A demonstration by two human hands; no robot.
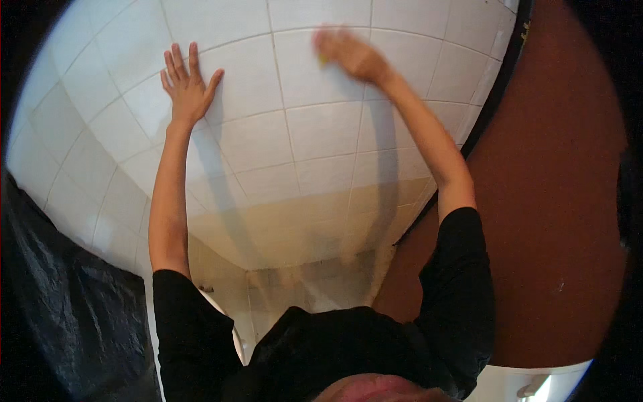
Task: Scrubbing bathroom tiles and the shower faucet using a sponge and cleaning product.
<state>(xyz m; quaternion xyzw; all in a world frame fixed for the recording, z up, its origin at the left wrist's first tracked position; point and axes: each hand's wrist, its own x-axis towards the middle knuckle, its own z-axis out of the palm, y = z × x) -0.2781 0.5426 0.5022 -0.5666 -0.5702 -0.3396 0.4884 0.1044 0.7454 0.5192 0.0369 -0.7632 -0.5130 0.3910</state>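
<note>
A wall of white square tiles (321,130) rises before me, with thin grout lines between them. My left hand (188,95) is pressed against it at the upper left, palm to the tiles and fingers spread, holding nothing. Higher up and to the right, my right hand (356,55) is blurred and closed around a small yellow sponge-like pad (323,59). Only a sliver of this pad shows below the fingers; the rest is hidden by the hand and the blur. The pad is at the tile surface.
A red-brown panel (547,191) stands on the right, beside the wall's dark edge strip (495,100). Black plastic sheeting (80,311) hangs at the lower left. A curved white rim (238,344) shows by my left sleeve, and grey floor (321,286) lies below the wall.
</note>
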